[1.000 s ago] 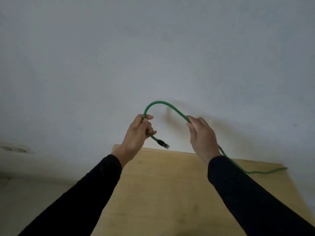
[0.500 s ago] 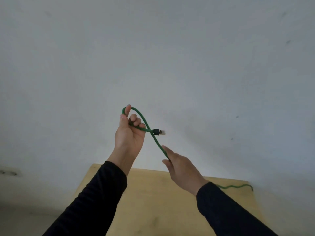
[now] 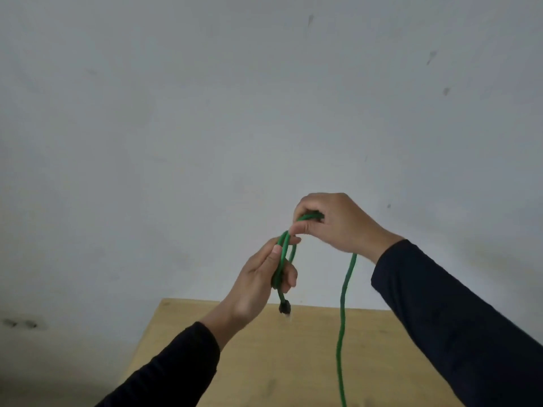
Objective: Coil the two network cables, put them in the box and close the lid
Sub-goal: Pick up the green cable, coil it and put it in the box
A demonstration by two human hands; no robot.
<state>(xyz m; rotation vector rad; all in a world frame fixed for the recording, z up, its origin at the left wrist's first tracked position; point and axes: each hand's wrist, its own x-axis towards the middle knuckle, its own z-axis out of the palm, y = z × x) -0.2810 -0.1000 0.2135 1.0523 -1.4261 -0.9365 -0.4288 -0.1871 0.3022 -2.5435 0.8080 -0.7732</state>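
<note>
At frame centre, the green cable (image 3: 343, 304) is gripped by the left hand (image 3: 258, 277), fingers curled round its loops, and pinched by the right hand (image 3: 332, 221). Equal loops should be laid.

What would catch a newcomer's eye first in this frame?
The bright green network cable stands out, held up mid-frame against the plain grey-white wall. The left hand grips a small loop of it with the black plug dangling below, while the right hand pinches the cable just above. From there the cable hangs down over the light wooden table at the bottom.
</note>
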